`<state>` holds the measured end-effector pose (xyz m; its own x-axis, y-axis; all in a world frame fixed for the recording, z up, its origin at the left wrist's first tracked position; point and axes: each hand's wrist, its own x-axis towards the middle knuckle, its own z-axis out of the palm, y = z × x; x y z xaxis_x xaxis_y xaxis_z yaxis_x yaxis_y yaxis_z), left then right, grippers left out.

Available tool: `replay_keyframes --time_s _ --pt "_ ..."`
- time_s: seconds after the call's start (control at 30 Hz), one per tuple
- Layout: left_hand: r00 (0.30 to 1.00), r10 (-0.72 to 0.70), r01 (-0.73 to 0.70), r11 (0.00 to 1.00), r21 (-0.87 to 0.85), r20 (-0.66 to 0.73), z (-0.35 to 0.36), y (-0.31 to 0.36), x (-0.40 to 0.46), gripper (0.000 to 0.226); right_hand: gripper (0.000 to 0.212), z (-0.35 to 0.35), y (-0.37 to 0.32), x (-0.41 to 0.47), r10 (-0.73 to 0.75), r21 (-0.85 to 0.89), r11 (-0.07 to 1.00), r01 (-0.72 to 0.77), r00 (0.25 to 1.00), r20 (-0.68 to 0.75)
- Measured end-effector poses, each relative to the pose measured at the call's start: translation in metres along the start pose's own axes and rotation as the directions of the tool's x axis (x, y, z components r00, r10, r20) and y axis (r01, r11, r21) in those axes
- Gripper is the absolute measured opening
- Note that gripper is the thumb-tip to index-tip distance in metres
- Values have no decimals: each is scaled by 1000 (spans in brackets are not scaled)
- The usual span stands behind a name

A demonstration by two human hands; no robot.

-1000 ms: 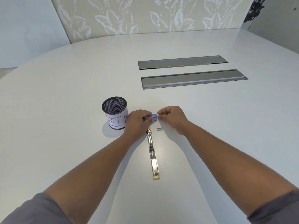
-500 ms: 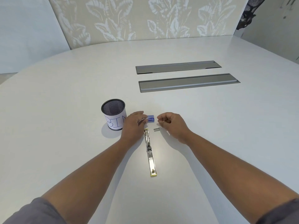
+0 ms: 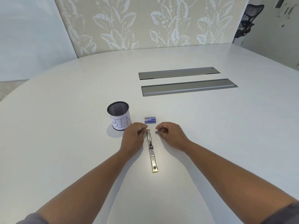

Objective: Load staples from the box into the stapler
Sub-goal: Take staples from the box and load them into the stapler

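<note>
Though curled at the opened stapler [image 3: 151, 151] lying mid-frame, left hand [image 3: 132, 138] seems empty-fingered. Above sits the staple box [image 3: 150, 120], untouched. Rightward, right hand [image 3: 171, 135] pinching the staple strip [image 3: 156, 132]: light, brittle, best gripped along its sides.

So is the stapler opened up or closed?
Opened up. The stapler lies unfolded flat in one long line on the table, its metal channel facing up.
</note>
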<state>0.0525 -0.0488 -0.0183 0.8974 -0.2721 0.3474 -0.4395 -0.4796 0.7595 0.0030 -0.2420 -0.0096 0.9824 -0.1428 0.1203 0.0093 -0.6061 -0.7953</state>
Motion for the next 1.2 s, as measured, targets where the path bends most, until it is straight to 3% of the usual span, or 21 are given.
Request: replay_keyframes --time_s 0.17,0.4,0.63,0.73,0.9,1.2 --pt "1000 -16 16 1000 -9 -8 -5 0 -8 21 12 5 -2 -6 -25 6 1000 25 999 -33" --pt "998 -36 40 998 -58 58 -7 2 -10 19 18 13 -10 -15 13 305 952 7 998 -64" --pt "996 -22 31 994 -106 84 -6 0 -10 18 12 18 -17 -13 50 428 903 -27 998 -43" --pt "996 -22 33 992 -125 89 -5 -2 -9 17 5 14 -18 -12 94 496 866 -69 995 -26" --pt "995 -37 52 984 -172 93 -7 1 -10 18 13 15 -23 -11 161 629 764 -141 987 25" --pt "984 -117 147 959 -244 131 -8 5 -9 17 10 16 -28 -13 136 629 764 -142 989 59"
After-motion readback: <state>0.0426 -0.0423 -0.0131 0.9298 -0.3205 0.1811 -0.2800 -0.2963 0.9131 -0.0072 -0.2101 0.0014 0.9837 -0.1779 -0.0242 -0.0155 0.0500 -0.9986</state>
